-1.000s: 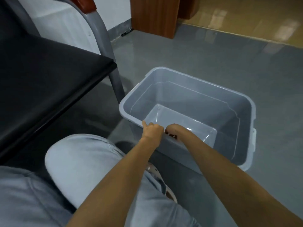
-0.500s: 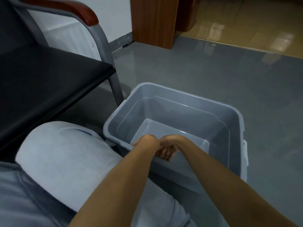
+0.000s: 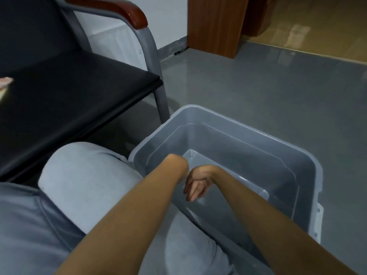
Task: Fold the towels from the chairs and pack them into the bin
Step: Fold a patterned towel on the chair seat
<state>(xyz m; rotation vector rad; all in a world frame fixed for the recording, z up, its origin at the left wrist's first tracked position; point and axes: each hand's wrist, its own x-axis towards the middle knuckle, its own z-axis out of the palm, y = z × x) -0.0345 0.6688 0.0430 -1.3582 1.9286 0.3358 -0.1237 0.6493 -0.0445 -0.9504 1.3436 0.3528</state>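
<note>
Reaching down from the lower edge of the view, both bare forearms cross above the near wall of the bin (image 3: 248, 139), a translucent grey plastic tub standing on the grey floor (image 3: 258, 86). The right hand (image 3: 195, 184) hangs from a bent wrist just inside that near wall, palm turned back toward the person, its fingers (image 3: 190, 192) loosely spread and drooping, pinching nothing. They hang close against the inner face of the near wall; whether they touch it cannot be told. The left hand is hidden: only the bent left wrist (image 3: 177, 162) shows, at the near left corner of the bin, and the hand itself folds down out of sight behind the forearm, so whether its fingers are spread or pressed together cannot be told. The two wrists are just beside each other, the left a little higher in the view.

Inside, the bin shows only its bare, pale bottom panel and stepped walls. Its near left corner lies against the person's knee (image 3: 85, 175), clad in light grey trousers. To the left stands a chair (image 3: 79, 92) with a black seat, grey metal frame and a reddish wooden armrest (image 3: 127, 10); its front leg comes down just beside the far left corner of the bin. At the far left edge of the view, on the chair seat, a small sliver of pale pink and cream fabric (image 3: 5, 84) shows, well apart from both hands and the bin; too little is visible to tell what it is.
</note>
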